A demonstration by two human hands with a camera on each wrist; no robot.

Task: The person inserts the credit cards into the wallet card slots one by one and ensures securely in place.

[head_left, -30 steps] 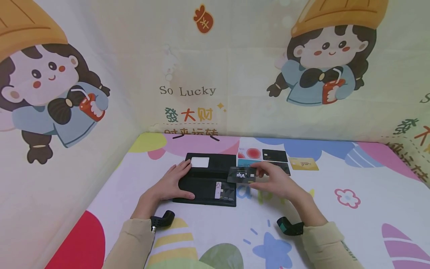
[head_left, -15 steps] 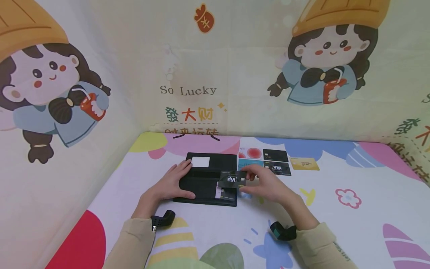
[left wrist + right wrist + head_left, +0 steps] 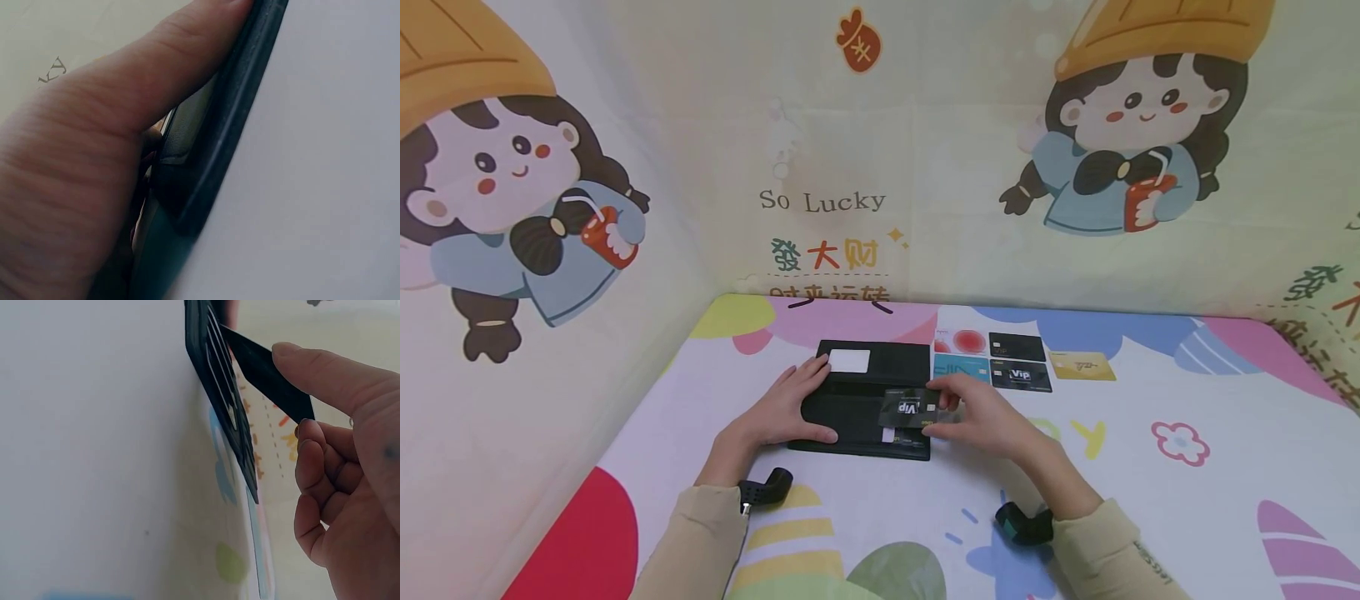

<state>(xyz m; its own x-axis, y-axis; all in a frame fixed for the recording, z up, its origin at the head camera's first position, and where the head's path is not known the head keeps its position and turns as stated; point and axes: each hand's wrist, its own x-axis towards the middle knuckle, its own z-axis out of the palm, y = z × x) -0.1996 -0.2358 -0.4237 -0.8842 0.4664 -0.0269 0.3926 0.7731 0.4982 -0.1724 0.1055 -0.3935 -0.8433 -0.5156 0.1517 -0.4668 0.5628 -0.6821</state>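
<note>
An open black wallet [image 3: 842, 414] lies flat on the table in the head view. My left hand [image 3: 778, 410] rests on its left side with fingers spread. The thumb lies near its lower edge, and the left wrist view shows the thumb against the wallet's rim [image 3: 244, 94]. Between thumb and fingers, my right hand [image 3: 988, 417] pinches a black bank card [image 3: 901, 409] lettered "Vip", upside down. This card is over the wallet's lower right half. In the right wrist view the card [image 3: 269, 378] is tilted, its far edge near the wallet's slots [image 3: 219, 387].
Right of the wallet lie a red-and-white card [image 3: 962, 342], a teal card [image 3: 961, 367], two black cards [image 3: 1017, 345] and a gold card [image 3: 1082, 366]. A white rectangle [image 3: 848, 361] shows on the wallet's upper half; another card [image 3: 910, 440] sits in its lower half.
My right hand has carried the black card left and down, from the wallet's right edge to over its lower right half. My left hand stays on the wallet.
</note>
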